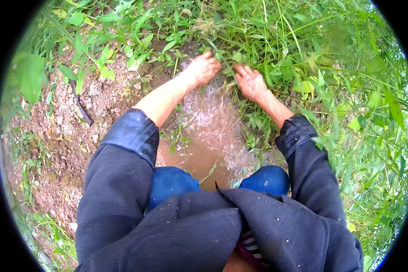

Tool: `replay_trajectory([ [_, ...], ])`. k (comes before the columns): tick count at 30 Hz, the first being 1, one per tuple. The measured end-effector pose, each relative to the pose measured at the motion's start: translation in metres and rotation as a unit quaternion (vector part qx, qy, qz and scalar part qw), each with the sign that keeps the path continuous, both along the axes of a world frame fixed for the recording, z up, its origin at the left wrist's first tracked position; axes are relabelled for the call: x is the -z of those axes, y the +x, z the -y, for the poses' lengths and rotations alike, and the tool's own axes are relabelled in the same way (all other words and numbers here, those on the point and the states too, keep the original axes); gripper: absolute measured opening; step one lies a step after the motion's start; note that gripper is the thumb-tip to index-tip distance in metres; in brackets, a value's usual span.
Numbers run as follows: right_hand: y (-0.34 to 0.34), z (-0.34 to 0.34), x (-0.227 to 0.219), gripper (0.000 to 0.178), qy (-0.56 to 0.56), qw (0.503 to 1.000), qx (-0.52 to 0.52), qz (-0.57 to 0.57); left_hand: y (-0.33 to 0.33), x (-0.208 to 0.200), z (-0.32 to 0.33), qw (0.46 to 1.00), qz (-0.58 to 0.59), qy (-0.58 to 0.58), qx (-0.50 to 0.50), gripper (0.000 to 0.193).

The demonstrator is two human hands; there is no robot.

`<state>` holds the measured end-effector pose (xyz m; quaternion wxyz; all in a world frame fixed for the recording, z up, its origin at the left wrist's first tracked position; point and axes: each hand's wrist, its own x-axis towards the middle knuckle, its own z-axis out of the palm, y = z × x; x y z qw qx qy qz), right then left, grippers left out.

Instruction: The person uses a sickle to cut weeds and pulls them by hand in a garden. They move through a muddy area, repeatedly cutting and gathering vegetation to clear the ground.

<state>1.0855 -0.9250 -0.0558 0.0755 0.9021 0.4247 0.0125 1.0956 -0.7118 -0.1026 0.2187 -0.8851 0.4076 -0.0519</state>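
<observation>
Head view: left hand (203, 68) above frame centre, fingers curled loosely into the grass clump (224, 52) at upper centre, firmness of grip impossible to tell. Right hand (249, 81) just beside it, flattened, fingers spread against the same stems, nothing clasped. Lower down, muddy water (199, 154), blue boots (170, 181), dark jacket (199, 226).

Green grass (267, 41), brown muddy water (199, 156)
</observation>
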Motion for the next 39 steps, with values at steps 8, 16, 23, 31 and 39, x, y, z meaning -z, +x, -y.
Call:
replay_trajectory([
  [8,-0.006,0.065,0.04,0.074,-0.208,0.95,0.22,0.075,0.009,-0.024,-0.049,0.942,-0.022,0.033,-0.332,0.054],
  [16,-0.002,0.037,0.036,0.017,-0.091,0.958,0.268,-0.034,-0.03,-0.012,-0.049,0.908,-0.157,-0.14,-0.361,0.017],
  [23,-0.042,0.051,0.03,0.022,0.039,0.922,0.332,-0.194,-0.155,-0.021,-0.048,0.921,-0.12,-0.317,-0.192,0.011],
  [31,-0.198,0.111,0.018,0.017,-0.047,0.855,0.433,-0.282,-0.247,-0.021,-0.107,0.829,-0.246,-0.307,-0.398,0.026],
  [39,-0.067,0.106,-0.009,0.034,-0.027,0.994,0.097,0.036,-0.139,-0.058,-0.04,0.894,-0.323,-0.255,-0.176,0.033],
])
